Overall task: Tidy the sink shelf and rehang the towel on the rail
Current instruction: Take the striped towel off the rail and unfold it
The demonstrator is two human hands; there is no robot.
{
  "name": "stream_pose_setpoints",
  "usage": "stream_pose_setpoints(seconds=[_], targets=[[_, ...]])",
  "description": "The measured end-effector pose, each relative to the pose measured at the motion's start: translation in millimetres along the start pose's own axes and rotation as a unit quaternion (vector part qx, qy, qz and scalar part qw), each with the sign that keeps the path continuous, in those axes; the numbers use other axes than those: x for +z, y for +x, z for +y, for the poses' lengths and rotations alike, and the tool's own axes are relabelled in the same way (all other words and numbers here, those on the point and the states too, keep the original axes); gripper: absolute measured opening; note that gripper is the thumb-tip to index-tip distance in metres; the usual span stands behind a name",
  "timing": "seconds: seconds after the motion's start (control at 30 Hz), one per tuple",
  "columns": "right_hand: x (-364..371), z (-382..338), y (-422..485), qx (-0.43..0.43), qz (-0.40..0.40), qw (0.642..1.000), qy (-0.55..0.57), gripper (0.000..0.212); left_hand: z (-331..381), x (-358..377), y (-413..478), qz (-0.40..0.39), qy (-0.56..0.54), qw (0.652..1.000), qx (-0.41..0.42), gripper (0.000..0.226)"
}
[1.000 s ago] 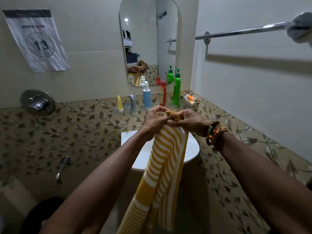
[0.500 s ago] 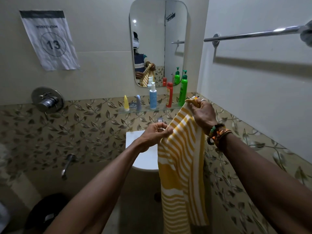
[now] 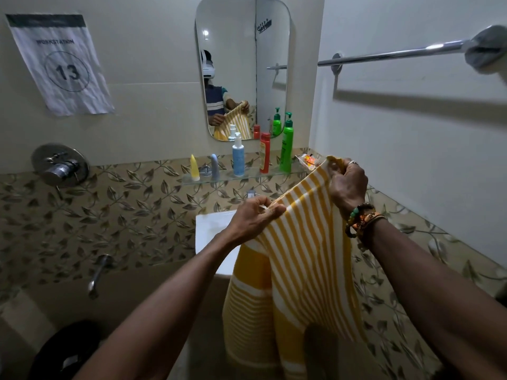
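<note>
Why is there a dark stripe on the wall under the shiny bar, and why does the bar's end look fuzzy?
Head view: the stripe is the shadow of the rail, thrown on the wall by light from higher up. Head view again: its near end, at the picture's edge, is out of focus, with white glare beside it.

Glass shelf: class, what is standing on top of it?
A yellow tube, grey tube, blue spray bottle, red bottle, green pump bottle and a packet; the towel hides the shelf's right end.
</note>
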State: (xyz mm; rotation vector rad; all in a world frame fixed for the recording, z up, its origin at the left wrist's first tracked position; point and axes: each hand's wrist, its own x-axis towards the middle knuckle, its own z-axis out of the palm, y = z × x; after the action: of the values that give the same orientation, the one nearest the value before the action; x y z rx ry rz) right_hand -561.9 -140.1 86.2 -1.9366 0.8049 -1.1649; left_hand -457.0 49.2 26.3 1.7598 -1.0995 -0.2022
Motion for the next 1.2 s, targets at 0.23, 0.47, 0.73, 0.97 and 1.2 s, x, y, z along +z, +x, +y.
stream_pose_setpoints(seconds=[0.23, 0.47, 0.73, 0.97, 1.2], targets=[[-10, 11, 10, 0.038, 0.032, 0.999, 0.016, 0.031, -25, -16, -12, -0.028, 0.112, 0.993, -0.002, 0.021], [-12, 22, 12, 0.111, 0.115, 0.987, 0.012, 0.042, -50, -49, -24, -0.017, 0.199, 0.979, -0.050, 0.020], [-23, -12, -28, 0.005, -0.167, 0.981, 0.102, 0.050, -40, -46, -14, 0.020, 0.133, 0.989, -0.063, 0.024], [35, 0, -36, -0.122, -0.517, 0.844, -0.081, 0.025, 5, -16, 13, -0.014, 0.088, 0.996, -0.029, 0.016], [25, 11, -19, -0.114, -0.411, 0.900, -0.086, 0.033, 2, -18, 8, -0.051, 0.056, 0.996, -0.038, 0.022]])
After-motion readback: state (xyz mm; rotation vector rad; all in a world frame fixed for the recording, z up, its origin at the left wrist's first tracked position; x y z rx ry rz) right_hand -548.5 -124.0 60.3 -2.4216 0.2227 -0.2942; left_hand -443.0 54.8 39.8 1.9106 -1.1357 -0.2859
